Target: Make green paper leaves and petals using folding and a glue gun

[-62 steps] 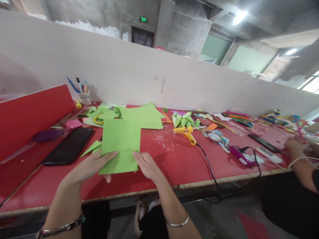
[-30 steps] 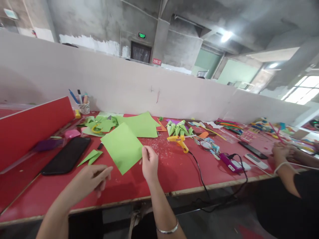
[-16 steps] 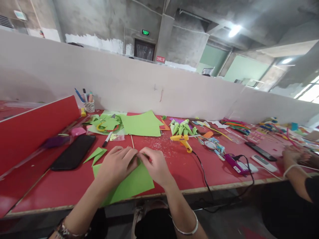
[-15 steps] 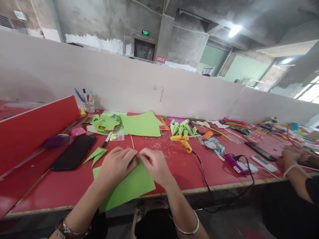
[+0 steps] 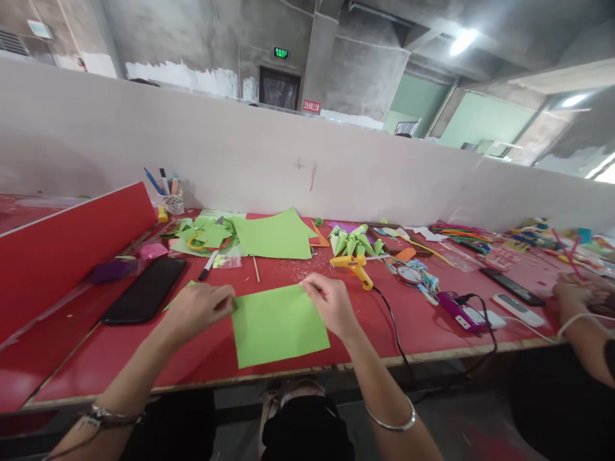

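Observation:
A sheet of green paper [image 5: 281, 328] is stretched between my two hands at the front of the red table. My left hand [image 5: 205, 303] is closed on its upper left corner. At the upper right corner, my right hand [image 5: 331, 301] pinches the sheet between thumb and finger. A folded green paper piece [image 5: 179, 298] lies partly hidden behind my left hand. Just beyond the sheet rests a thin wooden stick [image 5: 256, 269]. To the right of it is a yellow glue gun [image 5: 354, 269] with a black cord.
A black phone [image 5: 145, 291] lies at the left, near a red upright panel [image 5: 81, 246]. Green scraps [image 5: 206, 235] and larger green sheets [image 5: 273, 235] are at the back. Green paper cones [image 5: 354, 242] sit behind the glue gun. A co-worker's hands [image 5: 576, 294] are at far right.
My hands have moved apart, from together over the sheet to its two upper corners. The green sheet now lies squarer to me and shifted to the right.

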`<move>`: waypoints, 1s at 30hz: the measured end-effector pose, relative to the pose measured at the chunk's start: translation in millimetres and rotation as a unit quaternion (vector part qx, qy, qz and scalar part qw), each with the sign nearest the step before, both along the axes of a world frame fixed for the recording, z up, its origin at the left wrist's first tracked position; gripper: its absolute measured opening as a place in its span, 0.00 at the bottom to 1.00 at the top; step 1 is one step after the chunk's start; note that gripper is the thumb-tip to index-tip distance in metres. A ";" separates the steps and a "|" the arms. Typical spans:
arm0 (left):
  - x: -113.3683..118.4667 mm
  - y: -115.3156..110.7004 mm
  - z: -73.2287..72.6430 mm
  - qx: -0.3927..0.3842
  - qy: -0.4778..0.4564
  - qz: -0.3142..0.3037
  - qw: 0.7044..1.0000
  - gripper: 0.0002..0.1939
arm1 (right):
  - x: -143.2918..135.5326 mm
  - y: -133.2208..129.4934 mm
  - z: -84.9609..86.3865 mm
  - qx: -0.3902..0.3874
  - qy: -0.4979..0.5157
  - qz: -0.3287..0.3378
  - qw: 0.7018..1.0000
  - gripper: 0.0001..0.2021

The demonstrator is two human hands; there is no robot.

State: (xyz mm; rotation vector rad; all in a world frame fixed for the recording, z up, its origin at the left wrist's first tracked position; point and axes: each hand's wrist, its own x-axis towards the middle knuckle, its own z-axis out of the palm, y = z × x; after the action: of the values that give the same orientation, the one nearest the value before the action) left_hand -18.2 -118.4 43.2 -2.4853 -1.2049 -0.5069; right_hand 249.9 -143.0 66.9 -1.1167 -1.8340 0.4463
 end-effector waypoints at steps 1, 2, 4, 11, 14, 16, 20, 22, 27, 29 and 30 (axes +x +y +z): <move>-8.3 1.3 -0.1 0.004 0.002 0.040 0.999 0.10 | 5.8 0.1 0.3 0.000 0.005 -0.016 1.000 0.14; -13.7 1.6 1.7 0.004 0.002 0.075 0.997 0.11 | 10.4 -0.1 0.8 -0.001 0.008 -0.026 1.000 0.13; -13.7 -1.0 11.2 0.005 -0.027 0.113 0.993 0.13 | 14.6 -0.9 2.2 -0.003 0.002 -0.017 1.000 0.13; 34.8 -14.2 43.8 -0.152 -0.084 -0.076 0.982 0.15 | 7.6 1.2 6.0 0.016 -0.023 0.009 1.000 0.14; 37.1 -13.0 37.2 -0.153 -0.054 -0.060 0.985 0.19 | 7.4 2.5 7.9 0.050 -0.077 -0.008 0.996 0.13; 37.6 -13.8 33.7 -0.148 -0.038 -0.052 0.987 0.19 | 2.1 1.0 9.4 0.100 -0.150 -0.015 0.984 0.11; 47.2 -20.0 38.5 -0.146 -0.009 -0.063 0.987 0.20 | -20.6 -4.3 11.1 0.175 -0.273 0.017 0.946 0.11; 52.3 -23.0 42.9 -0.137 -0.018 -0.085 0.987 0.20 | -30.1 -5.2 11.0 0.186 -0.295 0.040 0.936 0.10; 49.1 -25.3 46.7 -0.120 -0.041 -0.137 0.982 0.22 | -28.6 -1.3 8.7 0.180 -0.292 0.059 0.938 0.07; 42.2 -25.1 47.6 -0.107 -0.051 -0.140 0.983 0.23 | -20.0 0.6 6.3 0.175 -0.280 0.061 0.942 0.08; 38.3 -25.1 48.5 -0.092 -0.066 -0.133 0.985 0.24 | -14.9 1.2 4.6 0.171 -0.272 0.058 0.945 0.07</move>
State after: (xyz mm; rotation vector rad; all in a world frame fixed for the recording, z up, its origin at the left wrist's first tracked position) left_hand 20.1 -143.5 91.7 -2.8313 -1.0108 -0.6645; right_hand 235.0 -141.8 71.5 -0.9478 -2.3525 -0.1415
